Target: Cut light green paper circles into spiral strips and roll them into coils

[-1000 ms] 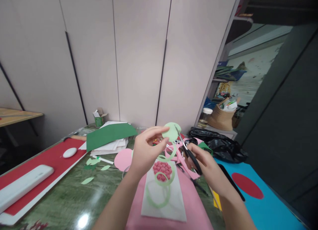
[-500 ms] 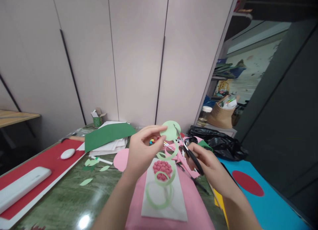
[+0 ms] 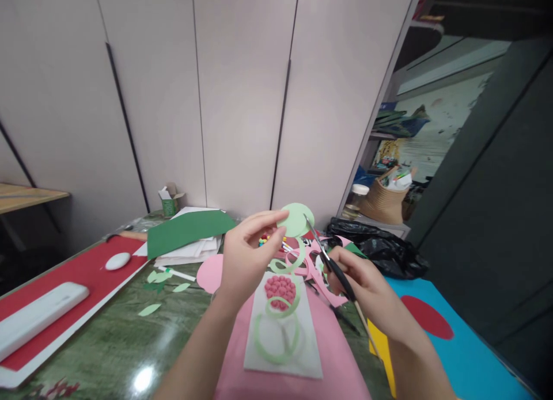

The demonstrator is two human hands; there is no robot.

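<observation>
Between thumb and fingers, my left hand (image 3: 253, 256) pinches the left edge of a light green paper disc (image 3: 295, 220). My right hand (image 3: 363, 285) grips black-handled scissors (image 3: 330, 262), whose blades meet the disc's right side. From the disc a curled light green paper strip (image 3: 298, 256) spirals down. Its lower loops hang over a white card (image 3: 283, 354) bearing a cluster of pink balls (image 3: 280, 292). The card lies on pink paper (image 3: 337, 371).
Light green paper leaves (image 3: 149, 310) and a pink disc (image 3: 210, 273) lie at left. Farther left, a white mouse (image 3: 117, 261) and white device (image 3: 47, 313) rest on red paper. Dark green paper (image 3: 190, 232), a black plastic bag (image 3: 389, 253) and blue paper (image 3: 466, 360) surround the work.
My left hand and the green disc have risen slightly, and the disc has turned a little against the scissors. The hanging strip has shifted slightly.
</observation>
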